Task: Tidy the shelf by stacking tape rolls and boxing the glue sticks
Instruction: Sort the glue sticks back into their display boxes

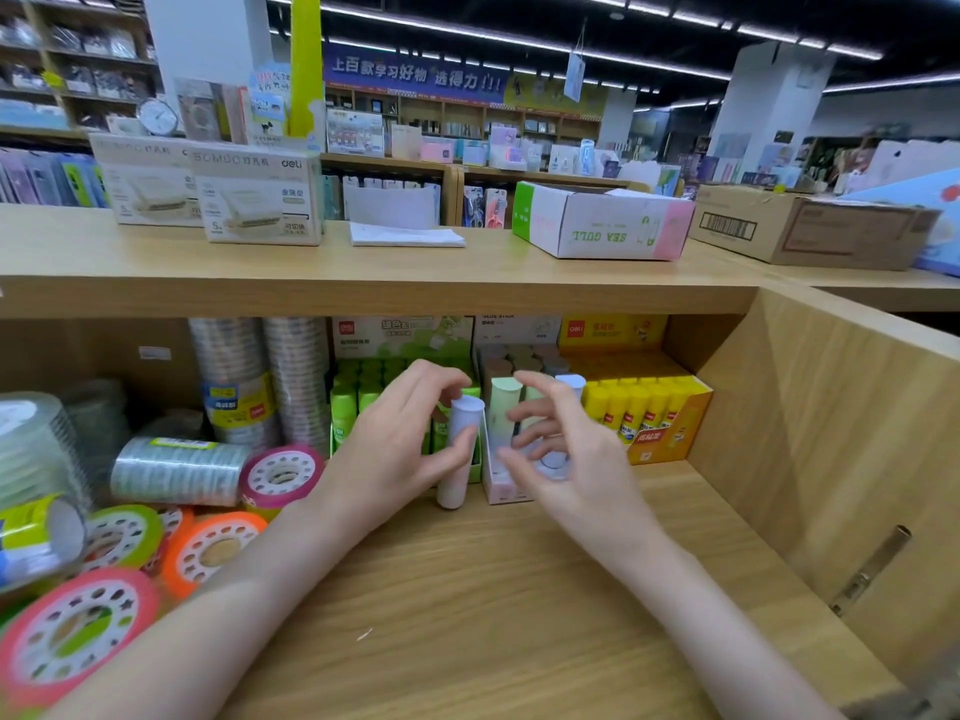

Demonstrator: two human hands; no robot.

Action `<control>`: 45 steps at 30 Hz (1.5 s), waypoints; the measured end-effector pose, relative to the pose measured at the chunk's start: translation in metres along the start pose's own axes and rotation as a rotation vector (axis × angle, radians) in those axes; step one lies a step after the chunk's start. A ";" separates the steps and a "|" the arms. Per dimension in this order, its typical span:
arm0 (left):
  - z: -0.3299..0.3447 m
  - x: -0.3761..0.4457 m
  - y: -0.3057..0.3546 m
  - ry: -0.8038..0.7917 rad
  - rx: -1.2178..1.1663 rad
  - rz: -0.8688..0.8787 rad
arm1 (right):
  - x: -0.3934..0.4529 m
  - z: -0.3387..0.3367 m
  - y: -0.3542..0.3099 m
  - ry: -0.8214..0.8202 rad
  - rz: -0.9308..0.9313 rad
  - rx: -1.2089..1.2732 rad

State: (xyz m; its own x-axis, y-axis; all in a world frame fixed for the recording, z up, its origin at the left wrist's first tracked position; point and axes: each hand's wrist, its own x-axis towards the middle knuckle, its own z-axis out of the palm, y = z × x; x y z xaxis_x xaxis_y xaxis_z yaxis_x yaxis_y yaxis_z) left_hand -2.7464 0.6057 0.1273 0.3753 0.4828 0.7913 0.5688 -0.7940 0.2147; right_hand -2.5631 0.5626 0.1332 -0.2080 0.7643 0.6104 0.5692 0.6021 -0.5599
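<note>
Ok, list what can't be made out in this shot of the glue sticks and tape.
Head view only:
- Pastel glue box: its front and contents, hidden behind the right hand.
- Green glue sticks: front rows covered by the left hand.
- Tape rolls: blurred, cut off by the left edge.
- Yellow glue box: label too small.

Two bare hands are showing, left hand [402, 433] and right hand [558, 454]. Three open glue-stick display boxes are sitting side by side at the shelf back: 1 green cardboard box [363, 402], 1 white cardboard box of pastel sticks [496, 485], 1 yellow cardboard box [670, 428]. 1 pale lilac glue stick [460, 454] is standing outside the boxes. Approx 5 yellow-capped sticks [631, 407] are lining the yellow box's front row. Two tall stacks of clear tape rolls [260, 376] are standing at left, 1 clear tape sleeve [176, 470] is lying on its side. Approx 5 coloured flat tape rolls [78, 631] are lying loose; some blurred, so count uncertain
</note>
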 end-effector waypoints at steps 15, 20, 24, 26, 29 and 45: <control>0.008 -0.002 -0.008 -0.125 0.453 -0.067 | 0.001 -0.026 0.006 0.299 0.040 0.032; 0.007 -0.001 -0.007 -0.201 0.485 -0.067 | -0.005 -0.036 0.023 0.222 0.014 -0.205; 0.006 -0.001 -0.005 -0.220 0.474 -0.080 | -0.008 -0.029 0.032 0.173 0.032 -0.238; 0.006 -0.001 -0.006 -0.228 0.471 -0.083 | -0.007 -0.030 0.035 0.173 0.039 -0.284; 0.006 0.000 -0.006 -0.222 0.475 -0.080 | 0.000 -0.034 0.034 0.259 -0.043 -0.400; -0.032 0.021 0.011 0.109 0.038 -0.319 | -0.007 -0.025 -0.002 0.172 -0.134 -0.400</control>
State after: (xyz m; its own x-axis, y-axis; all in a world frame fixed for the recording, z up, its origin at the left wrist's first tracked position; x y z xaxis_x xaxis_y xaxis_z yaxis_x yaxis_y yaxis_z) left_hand -2.7553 0.5957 0.1646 0.0942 0.6606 0.7448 0.6724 -0.5939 0.4418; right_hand -2.5431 0.5507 0.1441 -0.1847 0.6158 0.7659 0.8157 0.5308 -0.2300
